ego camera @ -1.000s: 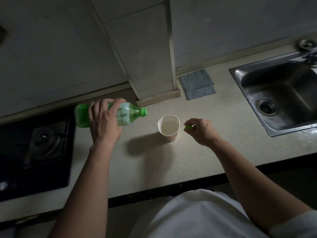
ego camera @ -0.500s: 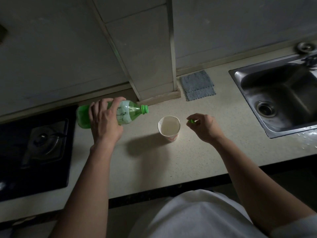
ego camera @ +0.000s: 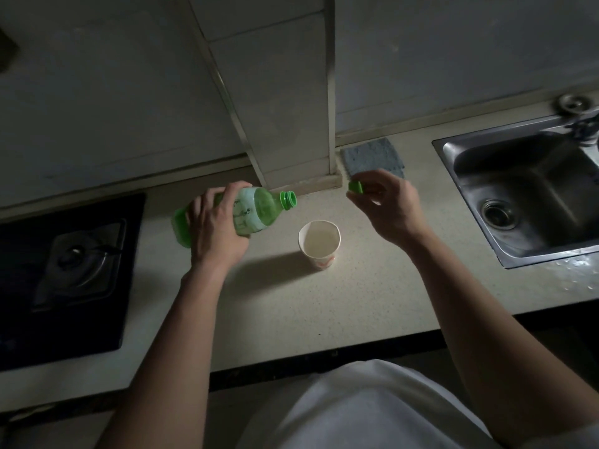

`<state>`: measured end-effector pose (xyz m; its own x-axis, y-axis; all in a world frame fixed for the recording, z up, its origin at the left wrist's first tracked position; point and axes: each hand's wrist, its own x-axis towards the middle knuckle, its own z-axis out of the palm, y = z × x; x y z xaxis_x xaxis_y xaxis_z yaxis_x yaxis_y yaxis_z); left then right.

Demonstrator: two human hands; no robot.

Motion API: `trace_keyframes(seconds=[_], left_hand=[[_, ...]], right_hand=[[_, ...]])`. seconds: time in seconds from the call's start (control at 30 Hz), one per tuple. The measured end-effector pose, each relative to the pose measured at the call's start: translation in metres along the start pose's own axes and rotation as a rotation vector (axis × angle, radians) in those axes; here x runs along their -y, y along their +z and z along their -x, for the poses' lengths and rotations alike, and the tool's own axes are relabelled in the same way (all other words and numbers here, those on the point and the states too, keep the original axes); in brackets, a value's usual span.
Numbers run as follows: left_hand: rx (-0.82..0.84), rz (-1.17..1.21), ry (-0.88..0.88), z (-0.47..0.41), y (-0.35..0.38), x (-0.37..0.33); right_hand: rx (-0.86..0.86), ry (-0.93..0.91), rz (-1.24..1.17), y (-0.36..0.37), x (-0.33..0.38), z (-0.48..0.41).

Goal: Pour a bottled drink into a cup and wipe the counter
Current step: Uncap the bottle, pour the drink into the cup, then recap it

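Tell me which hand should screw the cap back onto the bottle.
Right. The right hand pinches the green cap, held just off the open neck of the green bottle. The left hand is busy gripping the tilted bottle's body, so it likely only needs to steady it.

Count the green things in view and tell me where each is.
2. The bottle, gripped tilted in the left hand; the cap, pinched by the right hand near the grey cloth. Nothing else green shows.
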<state>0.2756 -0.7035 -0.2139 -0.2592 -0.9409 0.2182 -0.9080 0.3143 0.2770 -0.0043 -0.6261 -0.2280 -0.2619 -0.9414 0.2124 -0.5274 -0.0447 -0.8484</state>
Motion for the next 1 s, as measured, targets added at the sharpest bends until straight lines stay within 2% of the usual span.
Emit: trace_keyframes(seconds=[0.23,0.77,1.0], left_hand=[[0.054,0.116,-0.003,0.004,-0.002,-0.016],[0.180,0.270,-0.042,0.005,-0.010,-0.032],[0.211,0.352,-0.039,0.003,-0.011,-0.036]], right_hand=[[0.076,-0.109,0.009,-0.004,0.034,-0.008],[0.117,-0.334,0.111,-0.009,0.060,-0.022],[0.104,-0.345,0.098,-0.007,0.067,-0.026]])
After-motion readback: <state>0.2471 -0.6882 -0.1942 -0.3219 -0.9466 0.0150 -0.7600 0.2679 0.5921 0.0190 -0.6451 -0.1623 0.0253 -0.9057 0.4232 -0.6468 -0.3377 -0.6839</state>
